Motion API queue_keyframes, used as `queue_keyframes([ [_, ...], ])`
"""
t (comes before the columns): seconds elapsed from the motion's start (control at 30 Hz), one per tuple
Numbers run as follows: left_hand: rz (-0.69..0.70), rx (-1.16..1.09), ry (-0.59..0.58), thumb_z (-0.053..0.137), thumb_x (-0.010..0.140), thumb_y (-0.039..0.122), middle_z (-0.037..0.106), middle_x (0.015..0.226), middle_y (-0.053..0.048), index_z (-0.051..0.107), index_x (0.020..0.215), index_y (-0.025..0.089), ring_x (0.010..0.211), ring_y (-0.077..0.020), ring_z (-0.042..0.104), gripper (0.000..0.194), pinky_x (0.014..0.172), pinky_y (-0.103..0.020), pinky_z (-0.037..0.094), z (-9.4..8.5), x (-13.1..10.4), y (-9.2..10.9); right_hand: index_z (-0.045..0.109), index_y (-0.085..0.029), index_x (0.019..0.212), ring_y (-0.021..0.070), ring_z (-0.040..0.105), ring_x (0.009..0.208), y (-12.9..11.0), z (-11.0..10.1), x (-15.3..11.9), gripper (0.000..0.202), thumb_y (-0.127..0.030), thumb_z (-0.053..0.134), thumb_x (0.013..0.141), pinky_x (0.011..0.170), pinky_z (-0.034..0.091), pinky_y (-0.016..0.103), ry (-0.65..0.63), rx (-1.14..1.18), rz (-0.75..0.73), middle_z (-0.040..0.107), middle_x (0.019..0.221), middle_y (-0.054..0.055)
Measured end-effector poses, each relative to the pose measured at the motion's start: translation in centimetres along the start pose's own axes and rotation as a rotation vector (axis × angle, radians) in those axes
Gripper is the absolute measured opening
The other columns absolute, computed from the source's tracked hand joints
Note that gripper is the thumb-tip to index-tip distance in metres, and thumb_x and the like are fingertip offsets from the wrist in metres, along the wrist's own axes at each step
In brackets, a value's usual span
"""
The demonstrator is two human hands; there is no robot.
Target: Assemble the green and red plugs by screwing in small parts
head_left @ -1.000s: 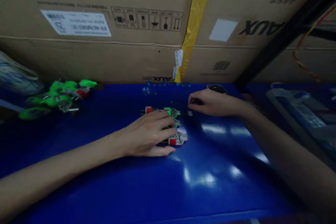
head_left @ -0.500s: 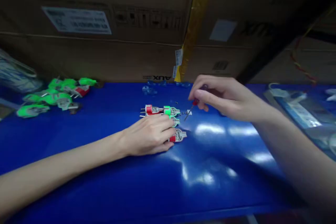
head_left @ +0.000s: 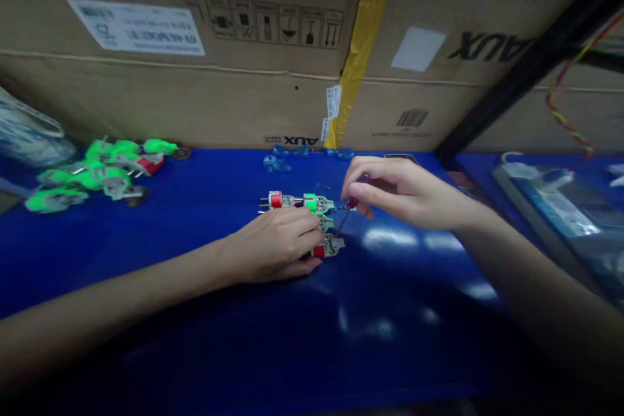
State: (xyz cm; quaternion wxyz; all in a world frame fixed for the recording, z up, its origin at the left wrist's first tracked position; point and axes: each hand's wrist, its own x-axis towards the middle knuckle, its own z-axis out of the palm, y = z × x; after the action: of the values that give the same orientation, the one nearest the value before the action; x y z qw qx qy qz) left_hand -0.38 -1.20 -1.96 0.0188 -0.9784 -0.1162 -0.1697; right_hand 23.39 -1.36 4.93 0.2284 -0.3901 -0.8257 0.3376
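My right hand [head_left: 385,192] is closed around a screwdriver [head_left: 351,203] with a dark red handle. Its thin shaft slants down to the left, and the tip is at the nearest red and grey plug [head_left: 332,246]. Over the plugs lies my left hand [head_left: 277,244], its fingers curled onto that red plug and holding it down. Beyond my fingers is a green and grey plug [head_left: 316,203], with another red plug [head_left: 275,199] to its left, metal pins pointing left. A further green plug [head_left: 325,223] is partly covered by my fingers. Small screws [head_left: 341,207] lie near the screwdriver.
Several green plugs and one red one form a pile [head_left: 104,172] at the back left, beside a blue-and-white container [head_left: 32,130]. Clear bluish pieces [head_left: 277,162] lie along the cardboard boxes [head_left: 219,104]. A black post [head_left: 511,58] and plastic-wrapped items [head_left: 556,201] stand at right.
My right hand has moved slightly left, bringing the screwdriver's tip down from beside the screws to the nearest red plug. My left hand stays on the plugs.
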Motion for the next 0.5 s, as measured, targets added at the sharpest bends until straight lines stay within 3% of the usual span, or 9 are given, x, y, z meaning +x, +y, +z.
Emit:
queue_keyframes([
  [0.5,-0.012,0.002,0.0,0.054,0.093,0.026,0.065,0.087,-0.008,0.066,0.092,0.013,0.081,-0.0196,0.061,0.017,0.074,-0.029,0.05,-0.02,0.03,0.08,0.061,-0.015,0.087,0.0105,0.058,0.059,0.03,0.34,0.09,0.022,-0.035,0.053,0.093,0.054,0.045,0.022,0.038,-0.012,-0.046,0.063,0.075,0.002],
])
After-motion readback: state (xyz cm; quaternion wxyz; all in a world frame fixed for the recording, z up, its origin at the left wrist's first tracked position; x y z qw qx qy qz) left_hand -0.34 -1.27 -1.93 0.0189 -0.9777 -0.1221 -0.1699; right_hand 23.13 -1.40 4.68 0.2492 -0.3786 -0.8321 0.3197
